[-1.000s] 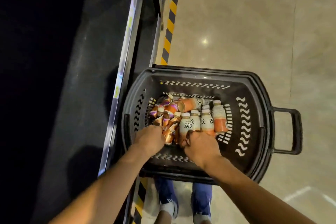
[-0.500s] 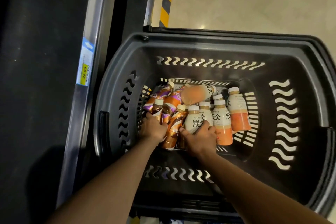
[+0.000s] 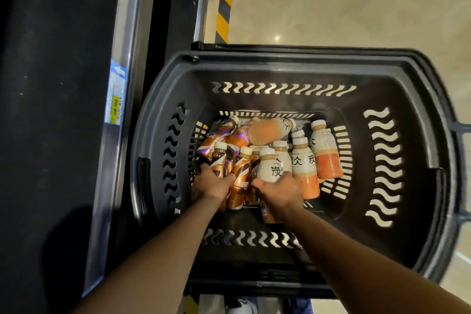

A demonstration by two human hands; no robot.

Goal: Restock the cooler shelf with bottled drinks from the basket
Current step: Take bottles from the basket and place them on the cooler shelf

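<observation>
**Both hands in the basket, a bottle in each**

On your left, the cooler shelf (image 3: 125,33) runs alongside with a price tag (image 3: 116,95) on its front rail. The basket (image 3: 280,58) sits just beside it, probably to keep each carry short. Your left hand (image 3: 211,183) curls its fingers round a brown bottle (image 3: 219,158), low on the body with the cap up. Your right hand (image 3: 280,192) clamps a white bottle (image 3: 270,167) the same way, thumb opposite fingers, which looks ready for a straight lift. Further right, orange-and-white bottles (image 3: 327,155) lean together on the basket floor.
</observation>
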